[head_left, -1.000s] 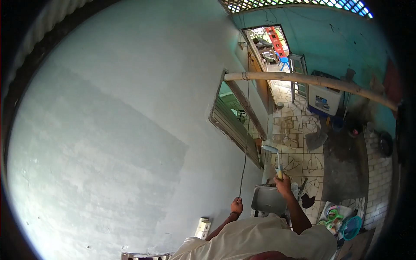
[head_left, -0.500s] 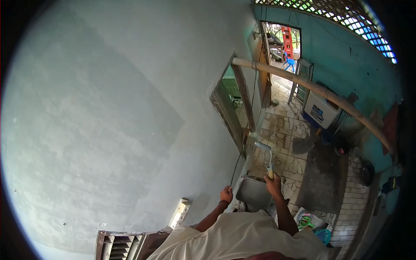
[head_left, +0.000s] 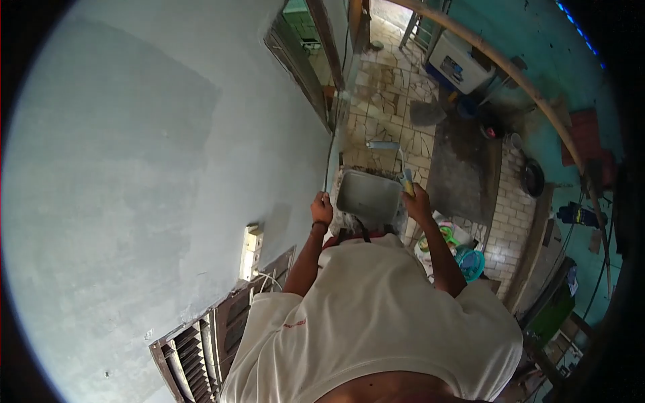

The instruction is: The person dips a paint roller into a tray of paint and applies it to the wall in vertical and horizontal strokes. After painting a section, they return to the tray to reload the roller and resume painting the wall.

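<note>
My right hand (head_left: 418, 203) is closed around the yellowish handle of a paint roller (head_left: 384, 145), whose pale sleeve points left over the tiled floor. Beside the wall, my left hand (head_left: 322, 209) grips a thin dark cord (head_left: 328, 164) that runs up along the wall edge. Between and just ahead of my hands sits a grey rectangular basin (head_left: 368, 196). The wall (head_left: 168, 174) to my left is grey, with a darker, damp-looking patch on it.
A power strip (head_left: 251, 252) is mounted on the wall above a louvred wooden vent (head_left: 191, 356). A bamboo pole (head_left: 484, 47) crosses at upper right. Beneath it stands a white cooler box (head_left: 460, 64). A teal basket (head_left: 469, 263) lies to the right, near a dark mat (head_left: 463, 168).
My view has tipped downward, so more of my shirt and the basin show and the far doorway has mostly left the view. Both hands keep their holds.
</note>
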Available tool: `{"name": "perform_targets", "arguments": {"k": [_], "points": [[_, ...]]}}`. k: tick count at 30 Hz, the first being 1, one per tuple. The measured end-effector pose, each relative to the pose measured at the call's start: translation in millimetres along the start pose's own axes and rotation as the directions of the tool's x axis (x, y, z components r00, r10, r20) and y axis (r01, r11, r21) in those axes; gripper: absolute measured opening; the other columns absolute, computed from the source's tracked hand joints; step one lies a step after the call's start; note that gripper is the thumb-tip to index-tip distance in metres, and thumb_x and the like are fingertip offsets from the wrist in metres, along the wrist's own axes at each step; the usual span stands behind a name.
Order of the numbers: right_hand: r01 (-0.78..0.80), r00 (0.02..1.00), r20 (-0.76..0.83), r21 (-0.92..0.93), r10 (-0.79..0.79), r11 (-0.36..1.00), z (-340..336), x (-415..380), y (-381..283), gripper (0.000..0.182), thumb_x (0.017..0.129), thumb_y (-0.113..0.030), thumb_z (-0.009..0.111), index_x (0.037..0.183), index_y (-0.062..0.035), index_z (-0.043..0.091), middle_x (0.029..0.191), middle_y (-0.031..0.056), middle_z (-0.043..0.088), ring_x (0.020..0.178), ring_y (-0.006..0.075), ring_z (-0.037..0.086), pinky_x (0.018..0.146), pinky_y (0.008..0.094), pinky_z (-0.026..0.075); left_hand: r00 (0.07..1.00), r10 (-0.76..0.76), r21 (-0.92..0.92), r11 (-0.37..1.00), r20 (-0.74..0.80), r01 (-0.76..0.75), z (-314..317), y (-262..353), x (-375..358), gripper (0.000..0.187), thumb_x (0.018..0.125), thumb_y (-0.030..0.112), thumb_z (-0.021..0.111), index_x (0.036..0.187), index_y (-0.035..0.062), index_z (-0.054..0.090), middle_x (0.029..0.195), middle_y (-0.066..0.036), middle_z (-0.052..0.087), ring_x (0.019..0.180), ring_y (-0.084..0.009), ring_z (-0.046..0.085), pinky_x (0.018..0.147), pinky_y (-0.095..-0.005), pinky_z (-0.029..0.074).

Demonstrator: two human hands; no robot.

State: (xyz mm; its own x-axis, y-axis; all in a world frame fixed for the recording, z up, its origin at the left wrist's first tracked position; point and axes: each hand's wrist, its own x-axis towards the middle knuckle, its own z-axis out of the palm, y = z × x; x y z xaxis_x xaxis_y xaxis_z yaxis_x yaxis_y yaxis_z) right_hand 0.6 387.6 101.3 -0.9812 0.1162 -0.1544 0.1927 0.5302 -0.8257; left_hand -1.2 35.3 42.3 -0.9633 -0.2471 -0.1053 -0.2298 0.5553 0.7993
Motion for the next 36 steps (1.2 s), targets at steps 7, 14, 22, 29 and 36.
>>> {"name": "perform_targets", "arguments": {"k": [7,14,22,29,36], "points": [[-0.359,0.808,0.436,-0.17,0.397,0.918,-33.9,-4.1,-26.5,0.032,0.093,-0.024,0.072,0.103,0.0047,0.061,0.076,0.0164,0.067,0.065,0.027,0.068,0.063,0.045,0.055,0.999,-0.033,0.004,0.999,0.038,0.032,-6.2,-1.7,3.3,0.028,0.108,0.029,0.054,0.099,0.0036,0.063,0.078,-0.026,0.066,0.075,-0.0496,0.065,0.066,-0.0538,0.048],[-0.264,0.698,0.504,-0.48,0.509,0.837,18.0,-7.8,25.3,0.037,0.086,-0.034,0.073,0.103,-0.0018,0.068,0.077,0.0137,0.072,0.065,0.0268,0.071,0.061,0.0434,0.056,0.999,0.038,-0.002,0.999,0.01,-0.038,5.3,-29.2,7.6,0.029,0.107,0.031,0.054,0.105,0.0042,0.067,0.081,-0.023,0.069,0.079,-0.0498,0.067,0.07,-0.0535,0.052],[-0.369,0.739,0.455,-0.344,0.497,0.864,45.4,-11.6,42.1,0.032,0.093,-0.031,0.066,0.088,0.0003,0.071,0.071,0.0124,0.072,0.057,0.0243,0.068,0.053,0.0411,0.055,0.999,-0.023,-0.017,1.0,0.023,0.023,28.0,-61.5,11.6,0.033,0.107,0.037,0.051,0.103,0.006,0.063,0.096,-0.028,0.068,0.098,-0.0533,0.063,0.082,-0.0572,0.05],[-0.347,0.697,0.487,-0.413,0.526,0.842,27.6,-0.9,14.5,0.039,0.088,-0.025,0.069,0.112,0.0063,0.069,0.077,0.0151,0.073,0.064,0.0248,0.073,0.059,0.0399,0.058,0.943,-0.22,0.081,0.975,0.251,0.206,15.2,-36.9,18.7,0.038,0.108,0.043,0.049,0.119,0.0095,0.065,0.116,-0.028,0.07,0.113,-0.0528,0.062,0.095,-0.0563,0.051],[-0.183,0.626,0.659,-0.397,0.418,0.899,51.4,11.4,67.1,0.033,0.09,-0.023,0.068,0.107,0.0052,0.072,0.074,0.0161,0.073,0.061,0.0245,0.072,0.052,0.0389,0.056,0.971,-0.137,0.025,0.991,0.196,0.135,6.0,-29.4,10.4,0.049,0.109,0.046,0.047,0.125,0.0038,0.065,0.125,-0.029,0.068,0.12,-0.0508,0.061,0.101,-0.0553,0.05]]}}
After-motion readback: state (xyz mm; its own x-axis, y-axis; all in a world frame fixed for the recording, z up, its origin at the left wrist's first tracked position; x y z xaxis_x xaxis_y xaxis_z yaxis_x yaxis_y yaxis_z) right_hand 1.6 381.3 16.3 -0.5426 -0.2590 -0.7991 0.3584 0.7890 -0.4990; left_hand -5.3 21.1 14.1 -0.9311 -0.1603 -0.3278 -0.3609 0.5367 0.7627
